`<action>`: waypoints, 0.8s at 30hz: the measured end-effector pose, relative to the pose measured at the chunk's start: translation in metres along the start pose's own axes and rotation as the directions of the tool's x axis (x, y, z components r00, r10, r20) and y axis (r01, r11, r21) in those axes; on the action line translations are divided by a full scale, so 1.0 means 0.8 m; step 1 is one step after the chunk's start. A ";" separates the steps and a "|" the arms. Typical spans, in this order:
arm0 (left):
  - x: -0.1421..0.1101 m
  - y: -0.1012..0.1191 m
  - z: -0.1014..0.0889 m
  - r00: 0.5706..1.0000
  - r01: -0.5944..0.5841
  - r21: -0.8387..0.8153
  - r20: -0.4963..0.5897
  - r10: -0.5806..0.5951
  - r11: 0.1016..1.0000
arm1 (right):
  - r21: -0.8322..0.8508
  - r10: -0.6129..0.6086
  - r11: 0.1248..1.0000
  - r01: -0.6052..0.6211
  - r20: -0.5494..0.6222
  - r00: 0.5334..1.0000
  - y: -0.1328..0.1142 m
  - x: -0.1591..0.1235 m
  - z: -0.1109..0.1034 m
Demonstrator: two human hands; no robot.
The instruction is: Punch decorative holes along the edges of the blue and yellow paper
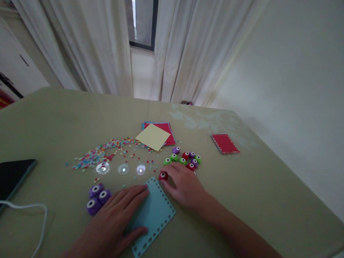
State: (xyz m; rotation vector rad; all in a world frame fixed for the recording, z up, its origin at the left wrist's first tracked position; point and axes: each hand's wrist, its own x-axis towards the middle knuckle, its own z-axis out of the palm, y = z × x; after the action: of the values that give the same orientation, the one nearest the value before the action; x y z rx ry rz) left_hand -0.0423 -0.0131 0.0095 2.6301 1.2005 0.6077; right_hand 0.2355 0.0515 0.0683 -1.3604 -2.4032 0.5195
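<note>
A red punch (163, 176), small and eye-marked, is held in the right hand (184, 184), just beyond the right edge of a blue card (155, 205) on the tabletop (237, 195). The right grip is closed in a pinch, the punch taken between thumb and fingers. The left grip is relaxed: the left hand (116, 213) is laid flat over the card, whose borders are lined with holes. The punch is probably light, hard and rather smooth, best taken by its rounded sides; the card seems thin and easily bent, best pressed flat away from its perforated edges. Beyond the left hand, three clear discs (123, 169) are set in a row. They may be shallow cups; coloured bits (96, 158) are seen at the leftmost, though whether inside or underneath cannot be told.
</note>
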 end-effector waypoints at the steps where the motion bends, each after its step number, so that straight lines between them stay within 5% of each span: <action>1: 0.001 0.002 0.000 1.000 0.001 0.015 0.000 -0.001 1.000 | 0.034 0.029 0.999 -0.028 -0.037 0.999 0.004 -0.018 -0.003; 8: 0.006 0.018 0.009 0.994 0.085 0.168 -0.077 -0.073 0.982 | 0.251 0.199 0.954 -0.164 -0.125 0.972 0.026 -0.093 -0.001; 14: 0.009 0.017 0.005 0.994 0.100 0.079 -0.041 -0.097 0.992 | 0.315 0.168 0.938 -0.144 -0.049 0.985 0.033 -0.088 0.000; 20: 0.007 0.011 -0.004 0.995 -0.082 0.038 0.067 0.079 0.996 | 0.315 0.142 0.943 -0.105 -0.099 0.985 0.042 -0.092 0.008; 24: 0.006 0.008 -0.005 0.999 0.033 0.066 -0.012 -0.032 0.997 | 0.301 0.172 0.946 -0.123 -0.141 0.975 0.044 -0.094 0.015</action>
State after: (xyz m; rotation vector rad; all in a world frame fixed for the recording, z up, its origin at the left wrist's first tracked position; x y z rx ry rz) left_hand -0.0365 -0.0135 0.0166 2.6585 1.2854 0.5870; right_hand 0.2930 0.0018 0.0334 -1.3974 -2.0093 0.7368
